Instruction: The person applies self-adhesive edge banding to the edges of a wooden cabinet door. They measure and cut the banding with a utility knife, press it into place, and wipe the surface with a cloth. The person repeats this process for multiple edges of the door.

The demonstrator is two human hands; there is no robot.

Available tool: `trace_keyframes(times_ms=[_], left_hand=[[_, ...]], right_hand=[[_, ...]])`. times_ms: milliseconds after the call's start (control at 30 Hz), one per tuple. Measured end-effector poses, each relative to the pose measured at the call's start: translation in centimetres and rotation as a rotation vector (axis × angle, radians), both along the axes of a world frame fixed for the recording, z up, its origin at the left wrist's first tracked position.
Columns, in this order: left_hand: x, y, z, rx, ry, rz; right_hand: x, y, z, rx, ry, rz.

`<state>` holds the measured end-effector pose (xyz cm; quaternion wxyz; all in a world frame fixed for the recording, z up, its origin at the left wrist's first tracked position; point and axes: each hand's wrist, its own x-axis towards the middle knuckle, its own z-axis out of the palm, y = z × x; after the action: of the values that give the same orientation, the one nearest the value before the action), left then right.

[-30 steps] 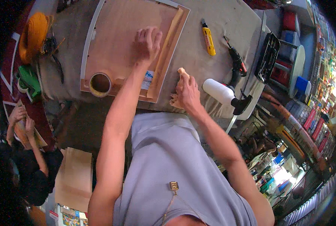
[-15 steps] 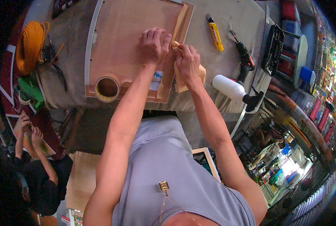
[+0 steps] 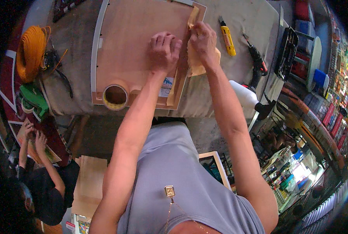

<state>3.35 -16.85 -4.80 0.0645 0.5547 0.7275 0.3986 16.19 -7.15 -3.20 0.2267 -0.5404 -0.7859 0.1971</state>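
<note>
A framed brown backing board (image 3: 131, 43) with a pale edge lies on the cloth-covered table. My left hand (image 3: 164, 52) rests on it with fingers bent and slightly apart, holding nothing I can see. Along the board's right edge runs a strip of brown tape (image 3: 173, 93). My right hand (image 3: 203, 43) is closed on a crumpled tan cloth (image 3: 197, 64) at the upper part of this strip; the cloth hangs below the hand, beside the frame. Near the board's lower left corner stands a roll of brown tape (image 3: 115, 97). A printed label (image 3: 166, 86) sits by my left wrist.
Right of the frame lie a yellow utility knife (image 3: 228, 39), a power drill (image 3: 256, 58) and a white spray bottle (image 3: 242, 94). Coiled orange cord (image 3: 29, 54) and a green tape dispenser (image 3: 33, 99) are at left. Another person's hands (image 3: 35, 138) work at lower left.
My right hand has moved up along the frame's right edge, carrying the tan cloth with it. My left hand stays on the board, its fingers more curled. The view has shifted slightly.
</note>
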Motion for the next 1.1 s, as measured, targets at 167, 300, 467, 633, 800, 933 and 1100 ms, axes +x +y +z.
trace_keyframes(times_ms=[167, 300, 467, 633, 800, 933, 1100], left_hand=[[-0.2, -0.1, 0.5, -0.035, -0.026, -0.003], [0.2, 0.1, 0.5, -0.012, -0.027, 0.008], [-0.2, 0.3, 0.0, 0.023, -0.033, 0.016], [0.0, 0.7, -0.5, 0.053, -0.067, 0.045], [0.0, 0.8, -1.3, 0.048, -0.046, 0.042], [-0.1, 0.8, -1.5, 0.032, -0.013, 0.046], [-0.3, 0.7, -1.5, 0.051, -0.044, 0.004]], right_hand=[[0.1, 4.4, -0.2, 0.051, -0.005, 0.067], [0.9, 9.3, -2.2, 0.249, -0.144, 0.233], [0.7, 7.9, -1.3, 0.155, -0.042, 0.214], [1.6, 1.9, 1.0, 0.184, -0.144, 0.364], [2.8, -4.9, 1.4, -0.137, -0.019, 0.276], [3.5, -11.0, 2.6, -0.340, -0.007, 0.194], [5.2, -18.4, 3.1, -0.432, 0.049, 0.222]])
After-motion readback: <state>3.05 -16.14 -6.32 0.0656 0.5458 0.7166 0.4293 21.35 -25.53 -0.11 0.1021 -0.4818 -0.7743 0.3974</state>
